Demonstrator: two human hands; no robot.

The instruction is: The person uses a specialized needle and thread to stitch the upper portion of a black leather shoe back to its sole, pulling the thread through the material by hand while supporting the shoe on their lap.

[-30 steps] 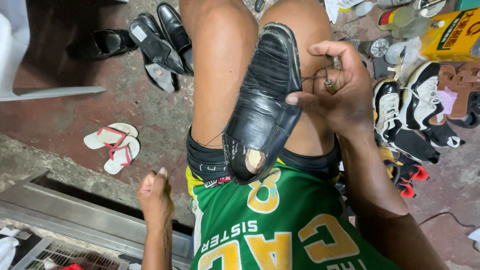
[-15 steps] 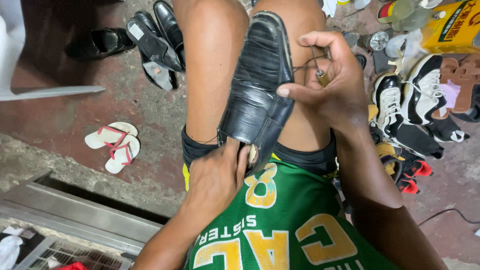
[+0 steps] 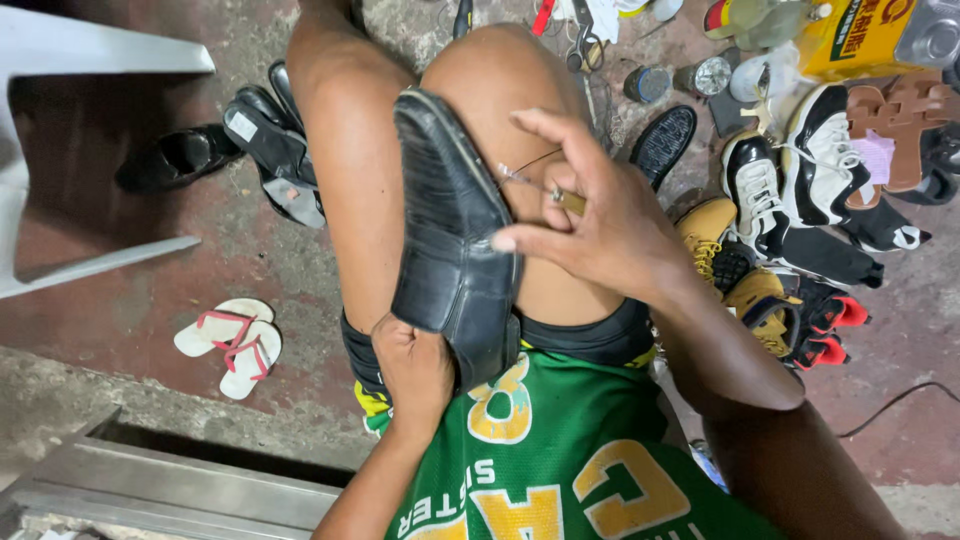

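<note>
**Black shoe held across the lap**

A black leather shoe (image 3: 450, 235) is propped sole-up between the knees. Its heel end is gripped by the left hand (image 3: 412, 368). The right hand (image 3: 590, 225) is closed around a small awl-like tool (image 3: 560, 197), thumb pressed to the sole edge. 2 pink-strapped sandals (image 3: 232, 343) lie on the floor.

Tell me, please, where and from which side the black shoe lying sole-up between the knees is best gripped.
Probably the heel end of the black shoe, from the left and below. It lies lengthwise between the knees, heel toward the body, where the left hand already cups it. The right hand, holding a stitching tool, occupies the right edge.
</note>
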